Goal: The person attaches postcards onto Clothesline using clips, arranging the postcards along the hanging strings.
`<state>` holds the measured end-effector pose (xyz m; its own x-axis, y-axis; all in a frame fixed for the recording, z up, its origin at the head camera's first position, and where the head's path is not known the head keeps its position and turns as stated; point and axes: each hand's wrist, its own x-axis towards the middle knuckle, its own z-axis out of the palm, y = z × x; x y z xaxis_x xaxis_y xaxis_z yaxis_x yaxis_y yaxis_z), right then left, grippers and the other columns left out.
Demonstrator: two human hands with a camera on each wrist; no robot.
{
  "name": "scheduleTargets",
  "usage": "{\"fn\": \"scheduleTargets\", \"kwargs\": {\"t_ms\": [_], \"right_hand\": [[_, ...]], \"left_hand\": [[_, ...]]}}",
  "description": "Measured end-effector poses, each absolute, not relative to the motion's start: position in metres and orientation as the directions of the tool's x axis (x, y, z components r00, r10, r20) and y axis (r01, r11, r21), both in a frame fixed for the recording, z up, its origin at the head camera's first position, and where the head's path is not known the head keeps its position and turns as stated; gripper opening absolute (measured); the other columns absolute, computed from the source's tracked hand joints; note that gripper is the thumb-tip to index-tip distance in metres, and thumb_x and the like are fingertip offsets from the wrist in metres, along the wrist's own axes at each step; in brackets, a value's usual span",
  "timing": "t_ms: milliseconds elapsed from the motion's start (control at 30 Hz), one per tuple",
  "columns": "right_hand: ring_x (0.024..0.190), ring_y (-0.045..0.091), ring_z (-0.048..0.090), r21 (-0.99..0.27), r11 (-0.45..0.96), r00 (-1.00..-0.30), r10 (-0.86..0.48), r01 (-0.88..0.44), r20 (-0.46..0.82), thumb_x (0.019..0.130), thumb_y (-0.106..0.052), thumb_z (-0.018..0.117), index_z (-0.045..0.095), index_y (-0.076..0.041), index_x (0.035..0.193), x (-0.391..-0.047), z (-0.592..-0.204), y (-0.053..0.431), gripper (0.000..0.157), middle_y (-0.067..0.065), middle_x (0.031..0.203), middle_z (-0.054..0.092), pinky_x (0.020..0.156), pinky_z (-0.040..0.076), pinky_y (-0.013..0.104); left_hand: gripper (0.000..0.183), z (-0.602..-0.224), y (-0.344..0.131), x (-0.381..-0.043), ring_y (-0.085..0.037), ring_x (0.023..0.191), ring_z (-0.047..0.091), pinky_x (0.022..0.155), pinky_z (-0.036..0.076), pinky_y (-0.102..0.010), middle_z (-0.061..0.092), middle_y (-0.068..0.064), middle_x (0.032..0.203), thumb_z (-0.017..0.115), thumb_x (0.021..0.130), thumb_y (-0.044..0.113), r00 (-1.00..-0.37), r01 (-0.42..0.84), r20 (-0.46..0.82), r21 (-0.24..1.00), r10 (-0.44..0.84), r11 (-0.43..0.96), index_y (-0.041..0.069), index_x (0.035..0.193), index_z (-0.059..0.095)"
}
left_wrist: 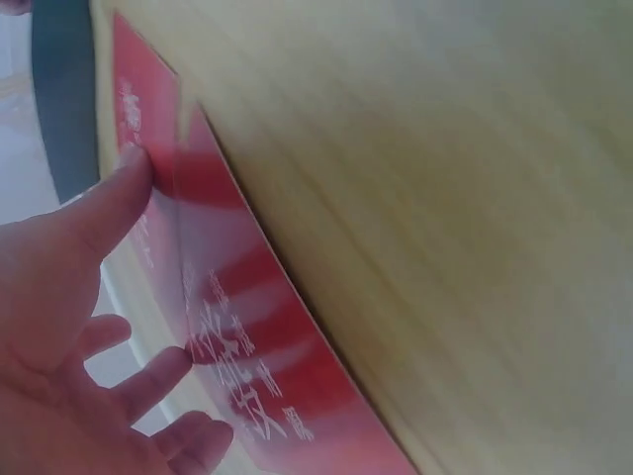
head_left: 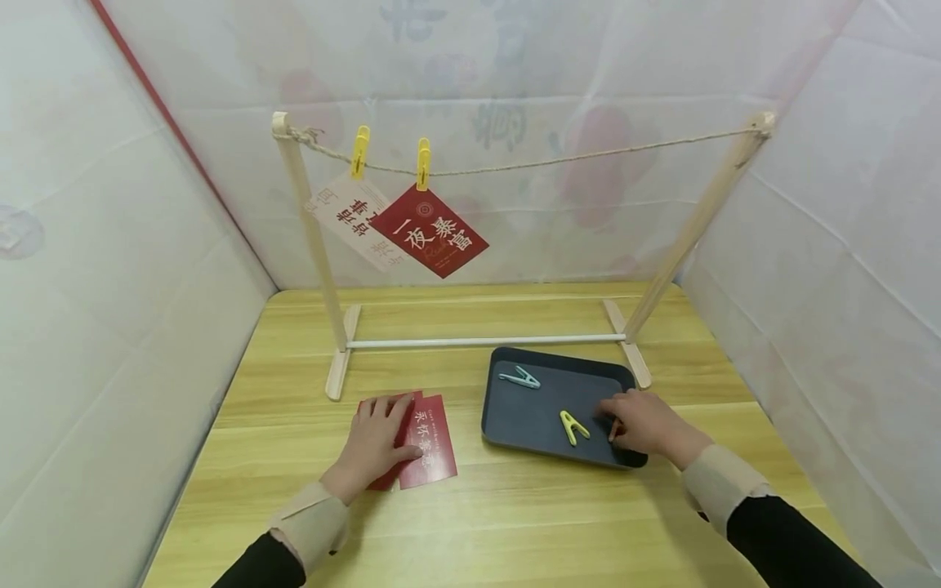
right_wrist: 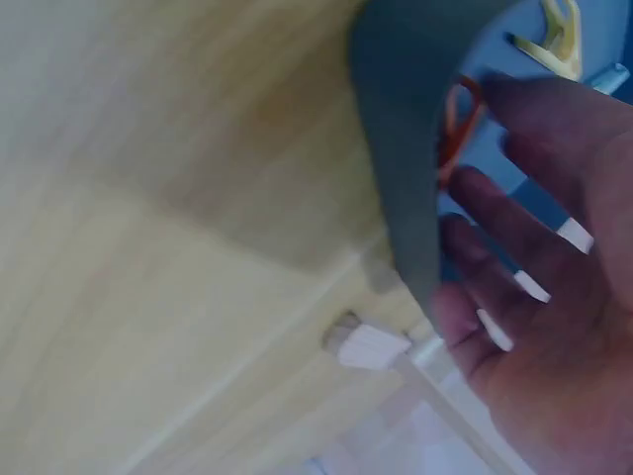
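Note:
My left hand (head_left: pixel 376 441) rests over two red cards with white lettering. Its thumb lies on the right card (head_left: pixel 435 445), and its fingers spread over the left card (left_wrist: pixel 267 327). At the right end of a dark grey tray (head_left: pixel 529 445), my right hand (head_left: pixel 643 420) has curled fingers around an orange clothespin (right_wrist: pixel 458 129). Thumb and index finger meet its two ends; the palm partly hides it. A yellow clothespin (head_left: pixel 573 426) and a light blue clothespin (head_left: pixel 520 377) also lie in the tray.
Behind the tray stands a wooden frame (head_left: pixel 684 220) with a twine line (head_left: pixel 559 162). Two yellow clothespins (head_left: pixel 423 163) hold a pale card (head_left: pixel 351 216) and a red card (head_left: pixel 430 233) on it. White sheets (head_left: pixel 845 229) enclose the wooden table (head_left: pixel 470 539).

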<state>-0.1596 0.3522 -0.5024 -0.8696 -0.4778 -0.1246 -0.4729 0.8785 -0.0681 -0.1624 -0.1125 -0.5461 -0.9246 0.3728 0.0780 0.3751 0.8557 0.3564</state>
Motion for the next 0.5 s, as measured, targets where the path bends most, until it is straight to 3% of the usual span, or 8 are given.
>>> {"fn": "scheduleTargets", "kwargs": {"t_ms": [233, 367, 500], "right_hand": [[0.077, 0.024, 0.059, 0.038, 0.868, -0.861, -0.485, -0.495, -0.153, 0.065, -0.006, 0.088, 0.071, -0.019, 0.101, -0.159, -0.503, 0.351, 0.042, -0.001, 0.088, 0.060, 0.064, 0.052, 0.045], [0.070, 0.020, 0.056, 0.090, 0.861, -0.864, -0.492, -0.501, -0.108, 0.069, -0.015, 0.090, 0.067, -0.022, 0.088, -0.158, -0.508, 0.349, 0.031, -0.005, 0.081, 0.057, 0.058, 0.049, 0.041], [0.063, 0.012, 0.052, 0.062, 0.867, -0.869, -0.492, -0.494, -0.050, 0.075, -0.020, 0.086, 0.063, -0.026, 0.078, -0.158, -0.515, 0.352, 0.024, -0.010, 0.076, 0.054, 0.054, 0.044, 0.035]], "left_hand": [[0.103, -0.545, -0.112, -0.172, -0.047, 0.118, 0.043, 0.103, 0.036, -0.062, 0.052, -0.022, 0.123, 0.091, 0.065, 0.049, -0.924, 0.376, 0.086, 0.375, 0.372, 0.847, 0.009, 0.148, 0.044], [0.104, -0.546, -0.112, -0.174, -0.043, 0.115, 0.043, 0.101, 0.037, -0.059, 0.051, -0.020, 0.118, 0.091, 0.063, 0.051, -0.928, 0.363, 0.062, 0.379, 0.368, 0.851, 0.007, 0.146, 0.047], [0.100, -0.546, -0.113, -0.173, -0.037, 0.109, 0.042, 0.096, 0.039, -0.055, 0.049, -0.018, 0.115, 0.092, 0.062, 0.051, -0.929, 0.356, 0.051, 0.380, 0.366, 0.853, 0.005, 0.141, 0.052]]}}
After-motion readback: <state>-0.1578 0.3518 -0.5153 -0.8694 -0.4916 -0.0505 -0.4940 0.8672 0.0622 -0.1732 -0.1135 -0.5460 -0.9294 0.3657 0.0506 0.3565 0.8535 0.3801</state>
